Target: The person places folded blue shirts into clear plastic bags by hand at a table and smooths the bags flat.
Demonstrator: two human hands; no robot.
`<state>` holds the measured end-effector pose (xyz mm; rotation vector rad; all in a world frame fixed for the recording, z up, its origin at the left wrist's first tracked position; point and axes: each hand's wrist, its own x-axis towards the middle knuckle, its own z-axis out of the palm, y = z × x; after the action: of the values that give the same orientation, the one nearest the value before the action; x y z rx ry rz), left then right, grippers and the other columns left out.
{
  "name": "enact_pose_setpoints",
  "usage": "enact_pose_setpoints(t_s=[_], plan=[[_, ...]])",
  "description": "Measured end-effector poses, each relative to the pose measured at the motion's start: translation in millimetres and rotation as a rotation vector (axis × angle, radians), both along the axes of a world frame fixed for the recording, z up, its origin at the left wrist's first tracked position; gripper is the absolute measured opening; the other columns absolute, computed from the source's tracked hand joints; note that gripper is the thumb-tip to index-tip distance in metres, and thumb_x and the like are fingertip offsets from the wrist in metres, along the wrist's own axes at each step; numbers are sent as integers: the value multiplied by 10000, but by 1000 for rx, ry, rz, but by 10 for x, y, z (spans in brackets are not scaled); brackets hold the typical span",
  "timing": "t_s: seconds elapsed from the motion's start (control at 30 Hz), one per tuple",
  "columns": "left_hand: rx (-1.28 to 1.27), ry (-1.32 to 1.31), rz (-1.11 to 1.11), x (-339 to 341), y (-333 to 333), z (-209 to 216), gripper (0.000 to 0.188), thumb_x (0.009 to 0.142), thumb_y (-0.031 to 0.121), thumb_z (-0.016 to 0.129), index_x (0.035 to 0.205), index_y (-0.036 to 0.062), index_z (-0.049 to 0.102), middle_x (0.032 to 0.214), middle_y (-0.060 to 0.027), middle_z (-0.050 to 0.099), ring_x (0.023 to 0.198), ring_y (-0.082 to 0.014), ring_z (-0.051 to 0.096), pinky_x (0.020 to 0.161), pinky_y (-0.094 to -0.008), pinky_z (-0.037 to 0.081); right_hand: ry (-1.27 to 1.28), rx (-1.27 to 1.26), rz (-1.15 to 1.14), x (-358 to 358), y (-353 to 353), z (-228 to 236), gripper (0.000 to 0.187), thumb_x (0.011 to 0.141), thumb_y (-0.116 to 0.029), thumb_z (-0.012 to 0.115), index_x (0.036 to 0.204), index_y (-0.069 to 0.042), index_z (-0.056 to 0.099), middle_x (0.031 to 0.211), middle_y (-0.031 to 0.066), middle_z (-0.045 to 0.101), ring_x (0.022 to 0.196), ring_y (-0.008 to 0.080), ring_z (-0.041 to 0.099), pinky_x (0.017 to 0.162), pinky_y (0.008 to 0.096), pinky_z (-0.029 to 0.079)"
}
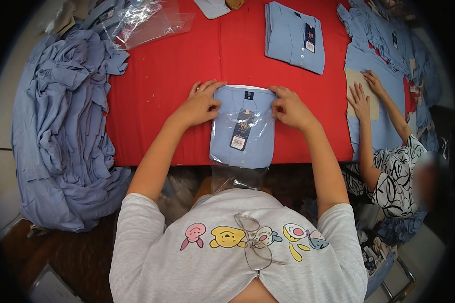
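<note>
A folded light-blue shirt lies at the near edge of the red table, inside a clear plastic bag whose loose end hangs over the edge toward me. A dark hang tag shows through the plastic. My left hand grips the far left corner of the shirt and bag, fingers curled over it. At the far right corner my right hand pinches in the same way. Whether the fingertips hold the plastic, the cloth or both, I cannot tell.
The red cloth-covered table carries another folded blue shirt at the far right. Clear bags lie far left. A large heap of blue garments stands left. On the right a co-worker's hands press a beige card onto blue cloth.
</note>
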<state>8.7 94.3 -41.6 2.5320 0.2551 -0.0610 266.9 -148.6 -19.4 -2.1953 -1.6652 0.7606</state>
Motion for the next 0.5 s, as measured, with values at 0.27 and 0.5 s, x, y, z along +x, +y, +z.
enact_pose_setpoints(t_s=[0.27,0.5], plan=[[-665,-27,223,-59,300,473,72,965,48,617,1006,-11,618,1058,-83,747,1025,-233,682,1066,-377,494,73,149,-33,27,28,998,131,870,-18,787,893,5,661,1529,148,621,1387,383,601,1069,461,545],[159,-710,111,-395,141,2823,99,901,-12,717,872,4,625,1352,-118,699,1291,-333,648,1093,-428,493,-526,728,120,-310,-107,2943,163,821,20,802,847,-13,645,1422,145,692,1406,372,621,1140,496,510]])
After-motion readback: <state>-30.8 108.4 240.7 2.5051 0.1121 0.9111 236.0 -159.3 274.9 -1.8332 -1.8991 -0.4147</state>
